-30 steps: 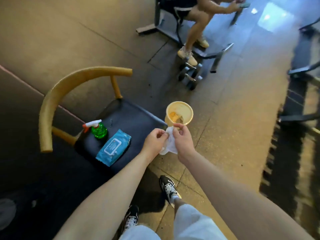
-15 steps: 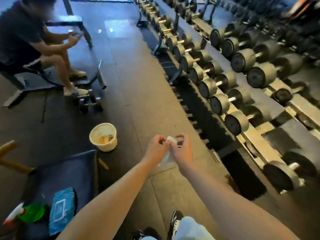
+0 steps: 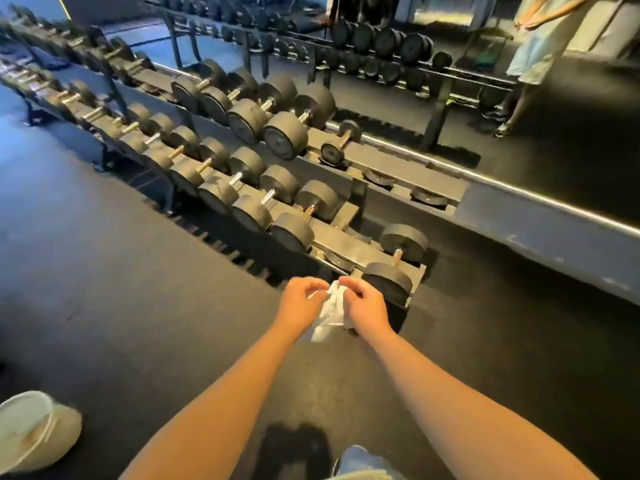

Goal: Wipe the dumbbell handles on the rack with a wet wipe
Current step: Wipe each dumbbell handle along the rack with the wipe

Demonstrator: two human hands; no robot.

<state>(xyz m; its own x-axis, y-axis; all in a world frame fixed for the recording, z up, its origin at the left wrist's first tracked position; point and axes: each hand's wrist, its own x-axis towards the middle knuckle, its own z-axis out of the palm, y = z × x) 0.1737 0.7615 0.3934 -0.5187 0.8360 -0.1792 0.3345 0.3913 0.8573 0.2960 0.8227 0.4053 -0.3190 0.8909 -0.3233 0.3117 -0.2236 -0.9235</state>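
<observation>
Closest in, at the bottom edge, a strip of pale trouser leg (image 3: 363,462) over the dark floor (image 3: 138,306). At the lower left corner, a pale bucket (image 3: 31,431), cut by the frame edge and blurred. Ahead of two bare forearms, left hand (image 3: 299,306) and right hand (image 3: 367,310) side by side above the floor, fingers of each curled and pinching the top of a white wet wipe (image 3: 329,313), crumpled and hanging down between the palms. Just beyond the knuckles, the near end of a low dumbbell rack (image 3: 346,242), with a black dumbbell (image 3: 391,282) in the end cradle and its short metal handle (image 3: 397,256) apart from wipe and hands. Further along the lower tier, a row of black dumbbells (image 3: 249,209) running away to the upper left, heads nearly touching. On the upper tier, four larger dumbbells (image 3: 277,129) and beside them one small dumbbell (image 3: 341,143). Farthest back, a second rack (image 3: 381,60) loaded with weights, and at the far right a standing person in a pale blue dress (image 3: 533,53).
</observation>
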